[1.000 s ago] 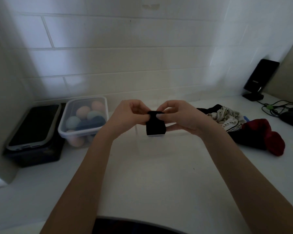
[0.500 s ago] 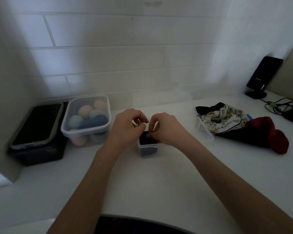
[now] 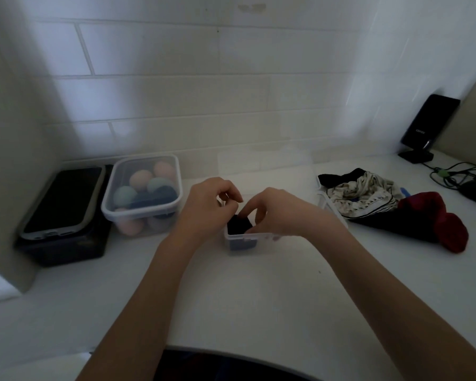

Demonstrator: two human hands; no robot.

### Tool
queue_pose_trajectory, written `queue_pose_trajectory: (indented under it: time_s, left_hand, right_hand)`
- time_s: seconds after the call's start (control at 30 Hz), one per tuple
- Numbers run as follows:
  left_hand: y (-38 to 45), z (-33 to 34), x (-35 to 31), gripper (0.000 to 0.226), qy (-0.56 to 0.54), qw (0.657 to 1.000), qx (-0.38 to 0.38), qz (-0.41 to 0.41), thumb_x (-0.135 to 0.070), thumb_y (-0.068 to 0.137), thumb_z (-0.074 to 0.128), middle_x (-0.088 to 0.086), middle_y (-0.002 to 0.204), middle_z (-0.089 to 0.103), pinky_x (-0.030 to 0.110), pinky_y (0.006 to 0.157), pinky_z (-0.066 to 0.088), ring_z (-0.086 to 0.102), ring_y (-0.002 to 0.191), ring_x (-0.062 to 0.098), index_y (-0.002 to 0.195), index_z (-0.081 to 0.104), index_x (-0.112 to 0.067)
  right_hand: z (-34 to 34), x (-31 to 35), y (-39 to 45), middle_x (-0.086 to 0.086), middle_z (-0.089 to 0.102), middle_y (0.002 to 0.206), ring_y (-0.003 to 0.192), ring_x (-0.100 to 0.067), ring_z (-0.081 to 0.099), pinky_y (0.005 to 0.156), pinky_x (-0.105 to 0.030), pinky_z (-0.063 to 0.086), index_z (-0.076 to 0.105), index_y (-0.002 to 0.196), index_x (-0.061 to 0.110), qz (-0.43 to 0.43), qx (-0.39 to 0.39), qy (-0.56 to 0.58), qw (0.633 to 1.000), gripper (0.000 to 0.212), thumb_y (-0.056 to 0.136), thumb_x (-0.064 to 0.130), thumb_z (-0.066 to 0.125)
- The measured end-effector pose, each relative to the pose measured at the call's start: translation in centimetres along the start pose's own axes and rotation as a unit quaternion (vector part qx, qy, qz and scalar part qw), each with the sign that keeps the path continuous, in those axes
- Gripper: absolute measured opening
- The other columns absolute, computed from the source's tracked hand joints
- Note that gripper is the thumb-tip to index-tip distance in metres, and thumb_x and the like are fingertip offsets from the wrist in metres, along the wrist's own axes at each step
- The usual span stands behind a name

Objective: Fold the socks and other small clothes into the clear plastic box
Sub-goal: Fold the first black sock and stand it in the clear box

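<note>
White tiled wall behind, pale counter (image 3: 259,298) running wide toward me; light is dim. Far left sits a black bin (image 3: 63,243) with a dark lid, and just right of it a lidded tub (image 3: 142,193) of pastel rounded things, not part of my job as far as I judge. Far right, a loose heap of unfolded clothes (image 3: 368,199), patterned pale cloth over dark, with a red piece (image 3: 445,224) at its near right end; cables and a black stand lie beyond. Centre: the small clear plastic box (image 3: 241,239), open, with one folded dark sock (image 3: 239,225) seated in its left end. My left hand (image 3: 206,210) hovers curled at the box's left rim, nothing gripped that I can see; right hand (image 3: 280,213) has fingertips pressing down on the sock, palm over the box's right part. Progress, I judge: one item in, the heap untouched. Box walls are close; plenty of bare counter near me for folding, less room rightward.
</note>
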State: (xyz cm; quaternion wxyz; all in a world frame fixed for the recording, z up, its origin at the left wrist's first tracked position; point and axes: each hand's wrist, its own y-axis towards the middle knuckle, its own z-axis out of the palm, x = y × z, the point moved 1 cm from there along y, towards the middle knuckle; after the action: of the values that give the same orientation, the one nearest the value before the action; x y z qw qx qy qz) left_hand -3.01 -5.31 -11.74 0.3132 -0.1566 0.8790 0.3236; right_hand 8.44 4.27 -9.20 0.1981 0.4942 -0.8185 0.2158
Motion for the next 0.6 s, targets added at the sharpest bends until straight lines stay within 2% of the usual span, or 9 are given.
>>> queue_pose_trajectory:
  time_s: [0.07, 0.17, 0.3, 0.4, 0.43, 0.53, 0.6]
  left_hand:
    - [0.0, 0.0, 0.0, 0.019, 0.001, 1.0, -0.005, 0.003, 0.005, 0.071, 0.058, -0.018, 0.069, 0.054, 0.014, 0.062, 0.042, 0.053, 0.068, 0.003, 0.073, 0.068, -0.011]
    - [0.0, 0.0, 0.0, 0.018, -0.001, 1.0, -0.008, 0.004, 0.004, 0.071, 0.058, -0.017, 0.068, 0.054, 0.017, 0.063, 0.043, 0.053, 0.068, 0.004, 0.072, 0.068, -0.01]
    - [0.1, 0.1, 0.0, 0.014, 0.002, 1.0, -0.008, 0.004, 0.004, 0.07, 0.059, -0.016, 0.067, 0.053, 0.016, 0.062, 0.043, 0.052, 0.066, 0.004, 0.071, 0.066, -0.008]
    - [0.1, 0.3, 0.2, 0.012, 0.005, 1.0, -0.009, 0.008, 0.004, 0.069, 0.06, -0.014, 0.065, 0.052, 0.016, 0.061, 0.043, 0.051, 0.064, 0.004, 0.067, 0.064, -0.007]
    - [0.1, 0.3, 0.2, 0.012, 0.005, 1.0, -0.011, 0.01, 0.004, 0.069, 0.06, -0.014, 0.065, 0.052, 0.017, 0.06, 0.043, 0.05, 0.064, 0.004, 0.067, 0.063, -0.007]
    - [0.1, 0.4, 0.3, 0.01, 0.001, 1.0, -0.017, 0.016, 0.003, 0.068, 0.06, -0.014, 0.064, 0.052, 0.019, 0.059, 0.043, 0.05, 0.064, 0.004, 0.066, 0.063, -0.006]
    - [0.1, 0.4, 0.4, 0.01, -0.001, 1.0, -0.019, 0.02, 0.003, 0.067, 0.06, -0.014, 0.063, 0.052, 0.019, 0.058, 0.042, 0.05, 0.063, 0.004, 0.065, 0.063, -0.007]
  right_hand:
    - [0.0, 0.1, 0.2, 0.011, 0.05, 0.066, 0.051, -0.004, 0.05, 0.043, -0.006, 0.041, 0.066, 0.11, 0.019, -0.017, -0.015, -0.032, 0.999, 0.034, 0.077, 0.022, 0.074]
    - [0.1, 0.0, 0.4, 0.02, 0.038, 0.068, 0.057, 0.002, 0.039, 0.05, -0.01, 0.029, 0.064, 0.111, 0.02, -0.032, -0.018, -0.049, 0.998, 0.034, 0.078, 0.021, 0.073]
    - [0.1, -0.1, 0.5, 0.019, 0.036, 0.066, 0.056, 0.0, 0.038, 0.053, -0.014, 0.029, 0.062, 0.111, 0.019, -0.035, -0.01, -0.051, 0.998, 0.034, 0.079, 0.02, 0.071]
    - [0.2, 0.0, 0.9, 0.014, 0.04, 0.066, 0.057, -0.005, 0.04, 0.056, -0.021, 0.036, 0.061, 0.113, 0.023, -0.021, -0.004, -0.082, 0.996, 0.033, 0.081, 0.022, 0.068]
    - [0.3, 0.1, 1.1, 0.011, 0.047, 0.073, 0.062, -0.009, 0.045, 0.061, -0.025, 0.041, 0.061, 0.113, 0.025, -0.018, 0.001, -0.098, 0.995, 0.033, 0.081, 0.023, 0.067]
    - [0.7, 0.2, 1.7, 0.002, 0.062, 0.113, 0.094, -0.022, 0.059, 0.088, -0.037, 0.049, 0.061, 0.114, 0.03, -0.012, 0.011, -0.137, 0.99, 0.033, 0.081, 0.033, 0.064]
    - [0.7, 0.2, 1.7, 0.002, 0.061, 0.12, 0.104, -0.024, 0.06, 0.092, -0.04, 0.049, 0.061, 0.114, 0.031, -0.009, 0.011, -0.154, 0.988, 0.034, 0.081, 0.038, 0.062]
